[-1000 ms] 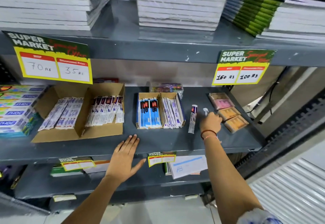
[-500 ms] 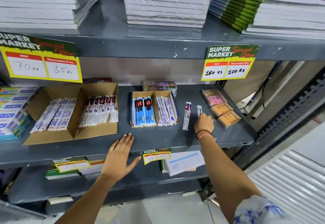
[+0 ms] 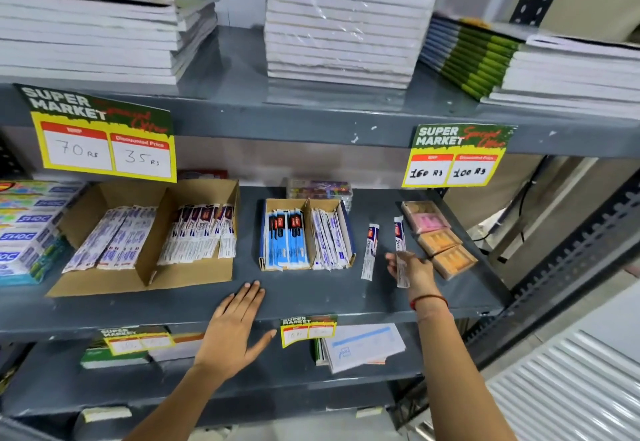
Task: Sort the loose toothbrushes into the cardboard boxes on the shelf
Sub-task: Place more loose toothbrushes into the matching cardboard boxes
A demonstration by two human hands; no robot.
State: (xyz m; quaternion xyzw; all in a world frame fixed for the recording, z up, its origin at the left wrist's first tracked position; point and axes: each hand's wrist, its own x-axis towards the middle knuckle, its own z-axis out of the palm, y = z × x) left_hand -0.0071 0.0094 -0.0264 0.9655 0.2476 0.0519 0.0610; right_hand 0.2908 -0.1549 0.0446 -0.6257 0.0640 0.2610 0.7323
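Observation:
Two loose packaged toothbrushes lie on the grey middle shelf (image 3: pixel 311 295). One white toothbrush pack (image 3: pixel 370 251) lies free just right of the small cardboard box (image 3: pixel 308 205). My right hand (image 3: pixel 414 270) grips the second white toothbrush pack (image 3: pixel 399 232), lifting its near end. The small box holds blue packs on its left side and white packs on its right. A large cardboard box (image 3: pixel 194 270) at the left holds two rows of white packs. My left hand (image 3: pixel 235 326) rests flat and open on the shelf's front edge.
Soap bars in clear packs (image 3: pixel 440 239) sit right of my right hand. Toothpaste cartons (image 3: pixel 27 229) are stacked at the far left. Notebooks (image 3: pixel 346 21) fill the upper shelf. Price tags (image 3: pixel 104 142) hang from the shelf edges. A colourful pack (image 3: pixel 320 189) sits behind the small box.
My right hand has closed on the right-hand toothbrush pack and tilted it up off the shelf. My left hand stays on the shelf edge.

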